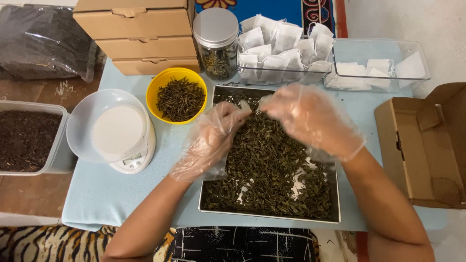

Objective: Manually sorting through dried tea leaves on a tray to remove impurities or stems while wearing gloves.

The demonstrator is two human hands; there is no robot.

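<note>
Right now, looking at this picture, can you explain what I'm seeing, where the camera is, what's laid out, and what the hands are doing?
The camera sits on a person's head, looking down at their own two hands. Both wear loose clear plastic gloves. The left hand and right hand meet over a rectangular metal tray of dark dried leaves; something small and white shows between the fingertips, too hidden to identify. On the pale blue mat lie a yellow bowl of leaves, a white kitchen scale, a metal-lidded glass jar, clear tubs of small white paper bags, and an open cardboard box.
</note>
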